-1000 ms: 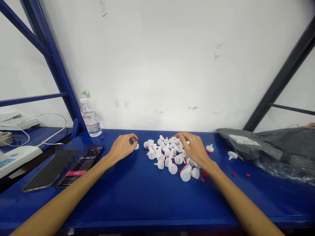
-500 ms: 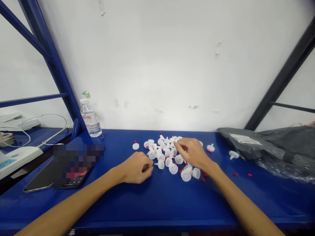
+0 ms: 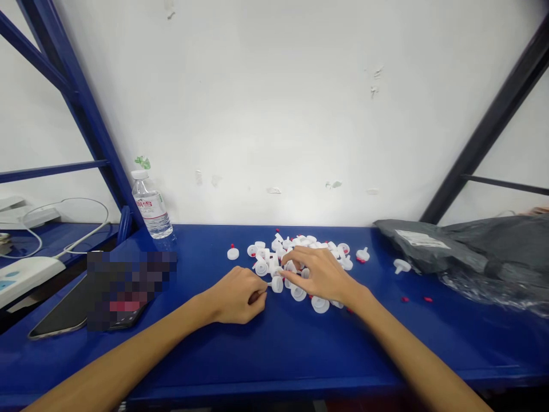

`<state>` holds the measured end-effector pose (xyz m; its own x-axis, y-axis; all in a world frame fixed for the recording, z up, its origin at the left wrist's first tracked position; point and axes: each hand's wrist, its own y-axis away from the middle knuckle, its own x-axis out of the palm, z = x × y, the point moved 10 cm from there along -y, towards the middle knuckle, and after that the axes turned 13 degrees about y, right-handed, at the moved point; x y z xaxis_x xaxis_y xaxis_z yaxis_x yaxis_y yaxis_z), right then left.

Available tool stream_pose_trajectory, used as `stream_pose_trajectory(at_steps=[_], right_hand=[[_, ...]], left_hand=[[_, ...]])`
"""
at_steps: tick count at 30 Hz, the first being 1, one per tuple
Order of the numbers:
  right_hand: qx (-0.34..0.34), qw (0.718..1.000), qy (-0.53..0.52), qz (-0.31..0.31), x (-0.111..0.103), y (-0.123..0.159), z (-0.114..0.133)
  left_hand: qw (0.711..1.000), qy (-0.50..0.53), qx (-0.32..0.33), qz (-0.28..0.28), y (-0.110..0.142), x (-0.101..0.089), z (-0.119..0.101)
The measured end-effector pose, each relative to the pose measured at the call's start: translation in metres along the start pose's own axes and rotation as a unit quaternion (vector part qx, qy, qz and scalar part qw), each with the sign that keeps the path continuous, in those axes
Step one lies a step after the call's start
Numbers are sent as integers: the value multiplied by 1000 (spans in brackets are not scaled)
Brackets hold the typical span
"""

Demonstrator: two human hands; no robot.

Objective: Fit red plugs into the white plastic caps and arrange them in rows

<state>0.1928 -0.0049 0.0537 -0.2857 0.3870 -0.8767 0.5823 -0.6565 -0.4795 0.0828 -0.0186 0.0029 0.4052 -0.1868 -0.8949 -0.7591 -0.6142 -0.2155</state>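
White plastic nozzle caps [image 3: 261,268] with thin spouts lie in a loose pile on the blue table, small red tips among them. My left hand [image 3: 239,294] is closed at the pile's near left edge, its fingers curled; whatever they may hold is hidden. Over the pile reaches my right hand [image 3: 319,272], thumb and fingers apart, the fingertips close to a white cap [image 3: 277,284] at the front left. It covers part of the pile. Left of the pile, a white cap with a red tip on top [image 3: 233,252] stands by itself.
A water bottle [image 3: 152,206] stands at the back left, with two phones [image 3: 60,309] in front, partly pixelated. A power strip [image 3: 30,277] is at far left. Dark plastic bags [image 3: 458,246] lie at right, near stray caps [image 3: 402,265] and loose red tips [image 3: 428,299].
My left hand has left the red-tipped cap standing at left and come nearer, to the pile's front edge. My right hand has shifted left and forward across the pile, its fingers spreading.
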Motion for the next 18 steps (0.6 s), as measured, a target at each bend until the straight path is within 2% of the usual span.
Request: stream_pose_trajectory(at_steps=[3, 5, 7, 12, 18], right_hand=[[-19, 999, 10, 24, 6, 1, 10], [-27, 999, 11, 44, 10, 2, 15], [-29, 998, 12, 59, 13, 2, 17], [-31, 997, 14, 76, 13, 2, 17], [-43, 995, 13, 86, 16, 3, 17]], left_hand=[[996, -7, -38, -85, -1, -19, 11], [985, -23, -97, -144, 0, -33, 25], [971, -46, -161, -173, 3, -41, 40], [951, -52, -260, -159, 10, -40, 68], [952, -11, -276, -132, 8, -31, 79]])
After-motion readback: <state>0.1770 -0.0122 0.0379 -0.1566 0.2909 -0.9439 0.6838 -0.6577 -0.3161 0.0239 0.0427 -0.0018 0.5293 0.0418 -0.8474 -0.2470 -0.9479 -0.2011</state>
